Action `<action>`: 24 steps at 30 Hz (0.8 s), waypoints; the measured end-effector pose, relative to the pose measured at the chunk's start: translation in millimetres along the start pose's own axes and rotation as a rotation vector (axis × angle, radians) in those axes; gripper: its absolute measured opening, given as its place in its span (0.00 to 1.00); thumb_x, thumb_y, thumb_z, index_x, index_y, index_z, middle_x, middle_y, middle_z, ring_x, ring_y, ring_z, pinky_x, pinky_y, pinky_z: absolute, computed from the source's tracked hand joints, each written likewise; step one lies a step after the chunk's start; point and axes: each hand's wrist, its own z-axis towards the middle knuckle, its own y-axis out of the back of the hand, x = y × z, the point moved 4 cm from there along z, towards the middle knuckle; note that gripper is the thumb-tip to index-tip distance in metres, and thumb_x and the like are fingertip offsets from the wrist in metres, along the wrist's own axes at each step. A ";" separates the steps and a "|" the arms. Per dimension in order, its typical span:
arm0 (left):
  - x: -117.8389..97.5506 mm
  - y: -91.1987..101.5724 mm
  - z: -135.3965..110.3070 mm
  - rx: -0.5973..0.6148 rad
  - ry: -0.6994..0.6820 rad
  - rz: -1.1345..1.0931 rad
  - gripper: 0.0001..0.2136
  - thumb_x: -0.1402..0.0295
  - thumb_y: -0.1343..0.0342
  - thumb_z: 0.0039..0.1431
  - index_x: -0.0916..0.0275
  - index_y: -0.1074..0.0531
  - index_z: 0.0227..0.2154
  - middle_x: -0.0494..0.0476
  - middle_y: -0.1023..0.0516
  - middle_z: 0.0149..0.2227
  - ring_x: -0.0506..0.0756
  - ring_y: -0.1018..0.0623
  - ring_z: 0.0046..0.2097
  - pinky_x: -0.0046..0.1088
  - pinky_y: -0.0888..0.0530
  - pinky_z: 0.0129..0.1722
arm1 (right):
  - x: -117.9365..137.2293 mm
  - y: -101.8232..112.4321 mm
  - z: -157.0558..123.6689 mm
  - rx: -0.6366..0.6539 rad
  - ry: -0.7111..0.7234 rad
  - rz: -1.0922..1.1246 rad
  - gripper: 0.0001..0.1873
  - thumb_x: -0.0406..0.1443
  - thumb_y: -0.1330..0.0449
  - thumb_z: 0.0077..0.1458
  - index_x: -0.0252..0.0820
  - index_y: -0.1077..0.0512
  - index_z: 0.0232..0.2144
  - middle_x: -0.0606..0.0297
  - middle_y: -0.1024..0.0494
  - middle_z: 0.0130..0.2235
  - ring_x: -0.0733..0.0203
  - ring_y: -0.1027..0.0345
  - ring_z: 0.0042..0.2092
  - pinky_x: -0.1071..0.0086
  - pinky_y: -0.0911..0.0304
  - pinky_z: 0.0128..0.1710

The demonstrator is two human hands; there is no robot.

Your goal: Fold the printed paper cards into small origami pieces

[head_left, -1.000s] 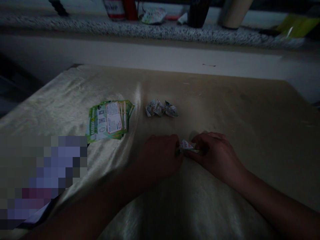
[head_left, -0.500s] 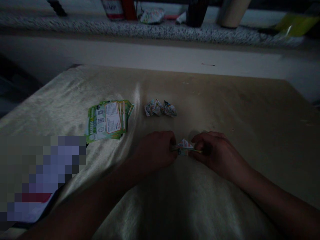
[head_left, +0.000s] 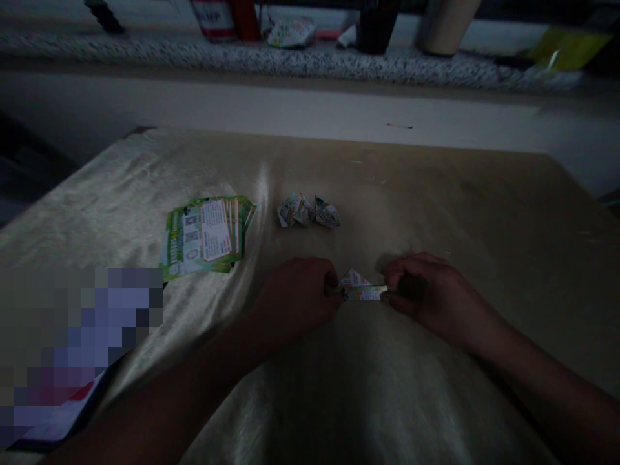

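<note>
A small folded paper piece [head_left: 361, 289], printed white, red and green, lies on the cloth-covered table [head_left: 436, 206]. My left hand [head_left: 295, 298] pinches its left end and my right hand [head_left: 426, 294] pinches its right end, fingers closed on it. Just beyond my hands sit a few finished folded paper shapes [head_left: 307, 211] in a row. A stack of green printed leaflets [head_left: 206, 236] lies to the left of them.
A speckled stone ledge [head_left: 310, 58] runs along the back, holding dark bottles, a pale cylinder, a crumpled wrapper and a yellow-green item. A blurred patch covers the lower left corner. The room is dim.
My hands have drawn slightly apart, so more of the folded paper shows between them as a longer strip. The view shifted a little.
</note>
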 end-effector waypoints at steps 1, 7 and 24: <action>-0.1 -0.1 -0.9 0.001 -0.005 -0.001 0.05 0.65 0.39 0.54 0.59 0.22 0.32 0.54 0.19 0.31 0.57 0.21 0.33 0.33 0.29 0.34 | 0.2 0.1 0.3 -0.002 0.014 -0.023 0.09 0.32 0.31 0.49 0.46 0.25 0.34 0.65 0.18 0.37 0.52 0.25 0.41 0.56 0.32 0.45; 1.4 -2.8 -9.7 -0.081 -0.192 -0.029 0.02 0.69 0.39 0.57 0.60 0.22 0.32 0.54 0.21 0.36 0.57 0.22 0.40 0.34 0.27 0.42 | 8.8 -3.1 2.9 0.018 0.151 0.070 0.04 0.33 0.33 0.55 0.47 0.23 0.34 0.63 0.19 0.43 0.52 0.25 0.48 0.54 0.34 0.51; 12.4 1.7 -15.7 -0.340 -0.032 -0.744 0.07 0.70 0.36 0.56 0.56 0.18 0.39 0.49 0.14 0.44 0.54 0.17 0.44 0.29 0.21 0.47 | 10.0 1.4 -2.7 -0.229 -0.093 0.666 0.04 0.33 0.30 0.53 0.46 0.21 0.30 0.65 0.16 0.35 0.60 0.22 0.37 0.67 0.25 0.38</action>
